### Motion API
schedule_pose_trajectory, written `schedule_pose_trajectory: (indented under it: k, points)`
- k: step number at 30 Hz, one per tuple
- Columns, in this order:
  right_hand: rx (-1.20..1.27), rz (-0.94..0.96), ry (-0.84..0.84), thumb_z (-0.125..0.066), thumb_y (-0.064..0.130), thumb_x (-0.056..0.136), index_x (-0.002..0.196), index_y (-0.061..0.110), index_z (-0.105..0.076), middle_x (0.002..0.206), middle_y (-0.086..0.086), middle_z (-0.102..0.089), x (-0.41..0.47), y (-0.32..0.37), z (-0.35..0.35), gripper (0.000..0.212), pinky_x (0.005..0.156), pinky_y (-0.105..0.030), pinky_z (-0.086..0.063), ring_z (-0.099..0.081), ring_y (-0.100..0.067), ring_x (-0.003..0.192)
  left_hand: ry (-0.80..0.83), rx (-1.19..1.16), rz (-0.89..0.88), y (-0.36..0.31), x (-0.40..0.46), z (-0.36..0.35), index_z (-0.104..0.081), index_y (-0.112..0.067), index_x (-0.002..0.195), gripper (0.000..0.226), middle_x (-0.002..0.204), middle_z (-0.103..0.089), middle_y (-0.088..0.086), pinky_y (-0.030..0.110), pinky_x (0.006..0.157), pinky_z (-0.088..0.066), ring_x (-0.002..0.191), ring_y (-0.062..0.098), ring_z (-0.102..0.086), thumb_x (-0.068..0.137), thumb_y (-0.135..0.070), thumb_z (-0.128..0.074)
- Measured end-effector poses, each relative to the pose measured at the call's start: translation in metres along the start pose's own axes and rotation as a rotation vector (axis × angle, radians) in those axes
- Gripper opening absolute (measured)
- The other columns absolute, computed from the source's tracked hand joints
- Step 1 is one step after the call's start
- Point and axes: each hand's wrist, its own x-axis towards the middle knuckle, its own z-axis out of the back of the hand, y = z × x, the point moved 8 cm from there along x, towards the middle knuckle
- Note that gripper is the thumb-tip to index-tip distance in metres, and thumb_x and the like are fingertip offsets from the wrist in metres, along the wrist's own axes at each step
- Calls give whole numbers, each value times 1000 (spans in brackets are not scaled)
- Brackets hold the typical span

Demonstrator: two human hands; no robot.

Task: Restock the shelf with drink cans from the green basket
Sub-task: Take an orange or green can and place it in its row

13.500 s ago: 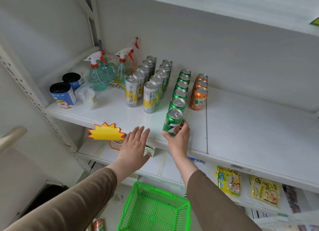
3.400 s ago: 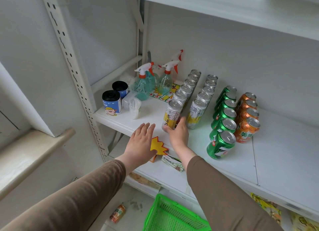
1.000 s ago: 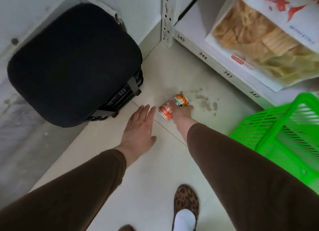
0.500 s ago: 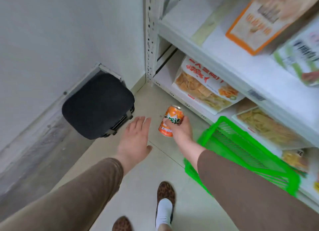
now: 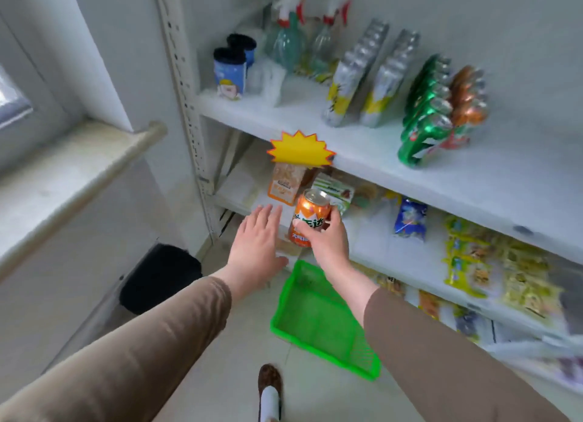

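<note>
I am looking at a white shelf (image 5: 362, 150) unit that is filling the right half of the view, its drink level sitting highest. Below it, a green basket (image 5: 318, 324) is resting on the floor against the foot of the unit; I cannot make out anything inside it. A black case (image 5: 157, 278) is lying on the floor at the left, under a pale window ledge (image 5: 63, 182).

On the drink level, 2 rows of silver-and-yellow cans (image 5: 362, 77) are running from the front edge toward the back wall, with a row of green cans (image 5: 422, 112) to their right and a row of orange cans (image 5: 467, 103) just beside those; motion is blurring them all. 2 spray bottles (image 5: 299, 33) are standing at the back left corner, near 2 blue tubs with black lids (image 5: 232, 71). A yellow starburst tag (image 5: 299, 148) is hanging off the front edge. Snack packets (image 5: 489, 270) are lying on the lower levels.

My right hand (image 5: 328, 235) is wrapping its fingers and thumb around an orange can (image 5: 310, 216), holding it upright in the air below the drink level's front edge. My left hand (image 5: 257, 243) is hovering beside it, fingers straight and holding nothing.
</note>
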Motion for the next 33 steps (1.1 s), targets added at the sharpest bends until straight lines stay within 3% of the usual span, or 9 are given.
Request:
schedule_pose_trajectory:
  k: [5,10,14,17,25,33]
  points:
    - [34,17,-112,-85,49,69,123,31,-53,116,7,-67,-10,37,103,66,98,-42,-52,-66,-15,105,-67,2,-168,-95,8,54,-6,-14,156,112,163,-12,8,40,122,-11,150,25,-7,74,-52,-73]
    - [80,52,-235,-86,48,67,115,35,-53,105,17,-66,1,46,198,60,83,-32,-53,-64,-6,98,-95,24,-269,-176,34,74,-3,-15,156,111,164,-8,7,41,123,-10,151,26,-4,77,-53,-72]
    - [100,30,-277,-86,49,65,112,37,-53,100,20,-65,30,34,258,59,89,-43,-57,-65,-7,96,-99,33,-310,-237,61,67,0,-15,156,109,164,-4,6,40,123,-6,152,24,1,81,-53,-70]
    - [92,29,-258,-86,48,66,111,38,-52,100,21,-65,67,19,293,58,90,-42,-57,-65,-5,94,-78,41,-301,-275,86,50,1,-16,156,107,164,-3,6,39,123,-5,151,24,1,83,-52,-68]
    - [54,46,-156,-86,48,65,113,36,-50,103,18,-64,168,-5,331,61,84,-31,-50,-64,-12,99,-57,67,-208,-334,144,17,1,-17,156,103,164,-4,5,38,123,-5,151,25,-1,85,-51,-66]
    - [59,73,-97,-87,44,68,119,35,-47,111,13,-63,220,-12,325,65,85,-31,-47,-64,-16,105,-31,94,-131,-347,174,-1,2,-17,156,104,164,-4,4,40,123,-11,151,26,-1,85,-51,-66]
